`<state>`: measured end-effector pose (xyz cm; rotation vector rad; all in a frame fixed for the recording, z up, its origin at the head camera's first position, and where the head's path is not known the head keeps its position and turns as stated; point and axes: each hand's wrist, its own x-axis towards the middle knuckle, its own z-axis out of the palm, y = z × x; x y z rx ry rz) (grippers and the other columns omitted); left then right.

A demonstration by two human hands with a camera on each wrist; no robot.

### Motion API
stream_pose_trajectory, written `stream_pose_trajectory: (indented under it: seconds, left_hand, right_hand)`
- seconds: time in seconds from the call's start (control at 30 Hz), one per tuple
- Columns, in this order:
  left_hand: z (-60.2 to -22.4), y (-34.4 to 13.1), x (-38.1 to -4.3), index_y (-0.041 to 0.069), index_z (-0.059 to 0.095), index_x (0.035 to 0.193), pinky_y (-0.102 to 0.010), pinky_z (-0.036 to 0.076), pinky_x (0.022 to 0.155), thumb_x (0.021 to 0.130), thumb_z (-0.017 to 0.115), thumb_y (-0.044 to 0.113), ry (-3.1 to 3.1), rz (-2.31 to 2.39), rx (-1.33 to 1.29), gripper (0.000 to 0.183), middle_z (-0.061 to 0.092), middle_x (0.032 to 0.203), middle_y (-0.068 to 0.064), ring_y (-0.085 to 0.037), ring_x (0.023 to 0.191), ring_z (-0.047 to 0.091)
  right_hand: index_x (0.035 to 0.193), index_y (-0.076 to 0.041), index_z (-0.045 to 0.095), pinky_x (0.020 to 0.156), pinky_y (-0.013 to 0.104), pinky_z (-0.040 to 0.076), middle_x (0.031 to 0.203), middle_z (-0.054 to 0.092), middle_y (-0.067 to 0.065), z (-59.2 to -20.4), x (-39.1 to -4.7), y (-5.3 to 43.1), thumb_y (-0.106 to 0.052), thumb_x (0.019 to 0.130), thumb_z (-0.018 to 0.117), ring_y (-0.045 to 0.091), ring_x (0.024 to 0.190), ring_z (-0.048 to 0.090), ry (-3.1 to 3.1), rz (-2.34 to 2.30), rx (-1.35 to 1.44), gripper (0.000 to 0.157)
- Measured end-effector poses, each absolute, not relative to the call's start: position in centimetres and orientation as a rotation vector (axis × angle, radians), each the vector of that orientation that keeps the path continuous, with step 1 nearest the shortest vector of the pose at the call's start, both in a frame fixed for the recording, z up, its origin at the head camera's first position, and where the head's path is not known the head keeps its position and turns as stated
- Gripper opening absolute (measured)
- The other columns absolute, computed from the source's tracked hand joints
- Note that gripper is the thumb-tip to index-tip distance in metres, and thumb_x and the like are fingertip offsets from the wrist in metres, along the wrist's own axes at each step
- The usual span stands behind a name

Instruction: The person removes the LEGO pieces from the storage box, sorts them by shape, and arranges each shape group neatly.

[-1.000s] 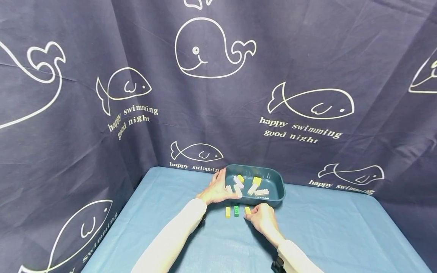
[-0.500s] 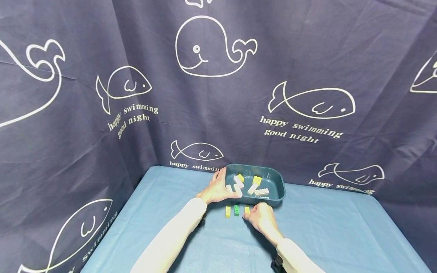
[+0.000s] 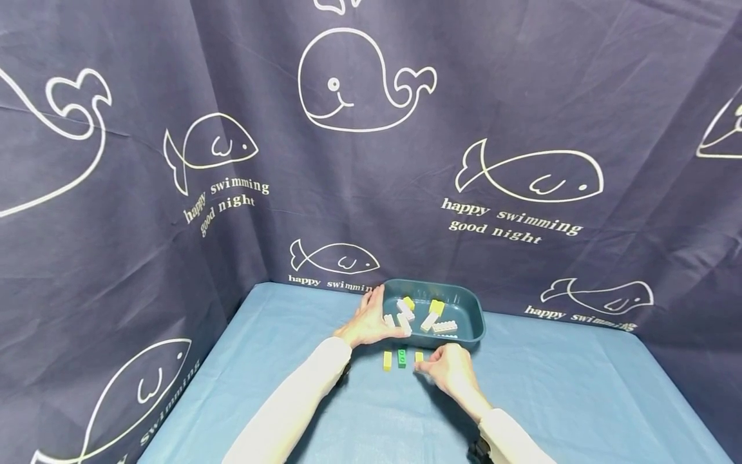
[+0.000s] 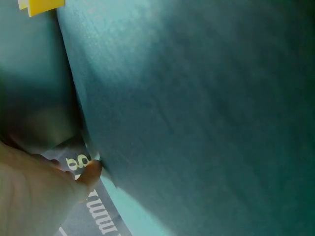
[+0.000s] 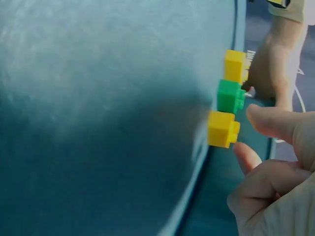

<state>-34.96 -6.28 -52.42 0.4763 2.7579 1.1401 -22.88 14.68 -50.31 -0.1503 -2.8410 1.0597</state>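
Note:
Three small bricks stand in a row on the table: a yellow brick (image 3: 387, 361) at left, a green brick (image 3: 402, 358) in the middle, a second yellow brick (image 3: 419, 356) at right. My right hand (image 3: 454, 368) is just beside that right-hand brick. In the right wrist view, thumb and index finger are spread apart near its studs (image 5: 235, 132), gripping nothing. My left hand (image 3: 369, 324) holds the left end of a dark teal tray (image 3: 476, 310), thumb along the front and fingers reaching up the left side. In the left wrist view most of the tray is cut off.
Several white bricks (image 3: 445, 327) and two yellow ones, such as this yellow brick (image 3: 437, 307), lie loose in the tray. A dark blue curtain (image 3: 406, 212) with whale and fish drawings rises right behind the blue table cover (image 3: 556, 386).
The right-hand yellow brick has shifted very slightly left, and my right hand has since eased a little to the right, off it. The left hand and tray stay put.

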Motion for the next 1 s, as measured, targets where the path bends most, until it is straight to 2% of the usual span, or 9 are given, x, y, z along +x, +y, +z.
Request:
stream_pose_trajectory:
  seconds: [0.13,0.37,0.57,0.83,0.9,1.0]
  left_hand:
    - [-52.5,-6.3,-35.1,0.018,0.011,0.177,-0.062,0.026,0.136,0.075,0.089,0.066,2.764,1.129,0.477,0.138,0.019,0.184,-0.007,-0.033,0.172,0.011]
    - [-52.2,-6.4,-34.9,0.016,0.012,0.177,-0.063,0.026,0.135,0.075,0.09,0.066,2.751,1.14,0.477,0.137,0.02,0.184,-0.008,-0.034,0.172,0.011]
    - [-52.1,-6.3,-34.7,0.019,0.013,0.177,-0.063,0.029,0.134,0.075,0.09,0.065,2.759,1.153,0.466,0.136,0.021,0.184,-0.006,-0.035,0.172,0.013]
    - [-52.5,-6.2,-34.7,0.018,0.013,0.176,-0.063,0.028,0.134,0.074,0.091,0.064,2.743,1.156,0.474,0.136,0.022,0.184,-0.006,-0.035,0.172,0.014]
    - [-52.5,-6.2,-34.8,0.018,0.013,0.177,-0.062,0.028,0.135,0.074,0.091,0.063,2.745,1.156,0.467,0.137,0.022,0.184,-0.006,-0.034,0.172,0.014]
    - [-52.4,-6.2,-35.0,0.018,0.012,0.177,-0.062,0.027,0.135,0.074,0.091,0.064,2.749,1.15,0.459,0.137,0.021,0.184,-0.006,-0.033,0.172,0.014]
  right_hand:
    - [0.067,-0.012,0.075,0.071,0.037,0.056,0.067,0.072,-0.004,-49.2,-22.9,15.1,-0.024,0.078,0.094,0.013,0.069,0.063,-2.823,1.031,-0.133,0.025]
    - [0.073,-0.011,0.08,0.065,0.031,0.048,0.075,0.077,0.0,-47.6,-23.9,15.9,-0.021,0.082,0.091,0.013,0.07,0.061,-2.761,1.091,-0.133,0.017]
    - [0.081,-0.01,0.084,0.068,0.031,0.052,0.083,0.082,0.004,-46.6,-25.8,16.4,-0.02,0.084,0.088,0.015,0.075,0.068,-2.727,1.093,-0.143,0.012]
    - [0.082,-0.011,0.087,0.078,0.038,0.058,0.087,0.084,0.006,-47.1,-28.5,16.6,-0.019,0.086,0.086,0.025,0.087,0.076,-2.703,1.048,-0.144,0.009]
    - [0.084,-0.01,0.087,0.078,0.04,0.058,0.088,0.084,0.007,-47.3,-29.4,16.5,-0.019,0.087,0.086,0.027,0.087,0.077,-2.706,1.054,-0.141,0.009]
    - [0.081,-0.015,0.086,0.071,0.036,0.056,0.082,0.083,0.002,-49.4,-31.9,17.0,-0.022,0.084,0.087,0.022,0.08,0.074,-2.687,1.058,-0.128,0.008]
